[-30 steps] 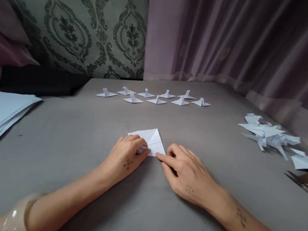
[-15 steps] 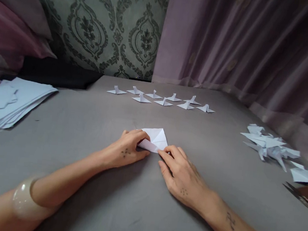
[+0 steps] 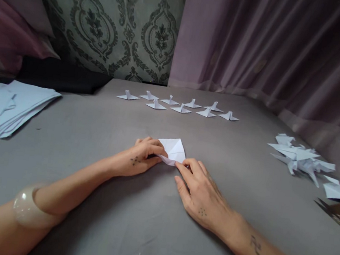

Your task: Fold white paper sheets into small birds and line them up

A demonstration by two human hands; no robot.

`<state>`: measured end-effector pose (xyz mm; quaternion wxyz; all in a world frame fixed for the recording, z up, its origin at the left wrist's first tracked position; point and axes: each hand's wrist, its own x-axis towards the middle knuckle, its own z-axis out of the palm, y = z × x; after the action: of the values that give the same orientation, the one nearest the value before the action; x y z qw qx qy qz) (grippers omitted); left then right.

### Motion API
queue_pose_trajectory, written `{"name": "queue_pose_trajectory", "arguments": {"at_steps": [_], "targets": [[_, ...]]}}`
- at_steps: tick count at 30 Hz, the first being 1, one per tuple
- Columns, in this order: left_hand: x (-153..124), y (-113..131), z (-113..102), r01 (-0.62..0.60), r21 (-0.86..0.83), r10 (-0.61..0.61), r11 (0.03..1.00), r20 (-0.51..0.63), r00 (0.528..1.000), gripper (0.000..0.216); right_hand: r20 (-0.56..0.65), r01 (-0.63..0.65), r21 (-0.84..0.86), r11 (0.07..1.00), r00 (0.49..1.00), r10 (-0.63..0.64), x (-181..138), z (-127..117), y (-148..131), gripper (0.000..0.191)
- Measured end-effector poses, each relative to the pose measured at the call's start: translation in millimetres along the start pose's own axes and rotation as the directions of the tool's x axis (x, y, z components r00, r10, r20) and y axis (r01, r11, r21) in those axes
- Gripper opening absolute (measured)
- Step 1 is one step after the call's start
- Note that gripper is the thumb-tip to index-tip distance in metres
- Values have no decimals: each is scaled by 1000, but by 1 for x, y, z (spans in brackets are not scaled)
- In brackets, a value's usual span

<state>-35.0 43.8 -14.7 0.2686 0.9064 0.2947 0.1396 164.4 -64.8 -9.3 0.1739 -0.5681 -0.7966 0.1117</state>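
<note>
Surface: grey cloth-covered table (image 3: 101, 136) fills the view; wall and curtain close it off at 12 o'clock.
Sheet stack: loose stack of white sheets (image 3: 9, 105) at 9 o'clock, well apart from the hands.
Folded pile: heap of finished paper figures (image 3: 303, 157) at 3 o'clock, with one more figure lying just beyond it toward 4 o'clock.
Row: two short lines of small paper figures (image 3: 180, 105) at 12 o'clock, standing apart from one another.
Left hand: left hand (image 3: 140, 159) lies curled at the paper's 9 o'clock edge, fingertips (image 3: 159, 149) bent down onto it and pinching the near flap; a pale bangle sits on that forearm.
Right hand: right hand (image 3: 201, 192) comes in from 5 o'clock, fingers nearly closed, index fingertip (image 3: 178, 165) pressing the paper's near corner flat.
Folded paper: small white folded paper (image 3: 174, 149) rests on the table at centre, its far half bare, its near edge under both sets of fingertips.
Change: over the last second the flat diamond has narrowed; its near edge now looks doubled over and both hands have slid closer together along it.
Meaning: by my reading a fold is being creased at the near edge, with the paper pinned between the two hands.
</note>
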Motion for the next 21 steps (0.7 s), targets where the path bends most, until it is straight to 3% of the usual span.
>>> {"name": "queue_pose_trajectory", "arguments": {"at_steps": [6, 9, 12, 16, 18, 21], "targets": [[3, 0, 6, -95, 210, 127, 973, -148, 981, 27, 10, -3, -30, 1000, 1000, 3, 0, -1, -1, 32], [5, 2, 10, -40, 314, 149, 948, -330, 932, 33, 21, -3, -28, 1000, 1000, 4, 1, -1, -1, 32], [7, 1, 13, 44, 261, 83, 964, -454, 887, 55, 19, -3, -22, 1000, 1000, 3, 1, -1, 0, 32], [6, 2, 17, 18, 136, 31, 991, -351, 936, 23, 5, 9, -22, 1000, 1000, -9, 1, -2, 0, 33], [6, 5, 19, -53, 127, 87, 991, -281, 956, 13, 9, 8, -31, 999, 1000, -8, 1, -3, 0, 32], [7, 9, 22, -181, 119, 203, 976, -202, 958, 19, 25, 4, -41, 999, 1000, -3, 0, -6, -2, 29]]}}
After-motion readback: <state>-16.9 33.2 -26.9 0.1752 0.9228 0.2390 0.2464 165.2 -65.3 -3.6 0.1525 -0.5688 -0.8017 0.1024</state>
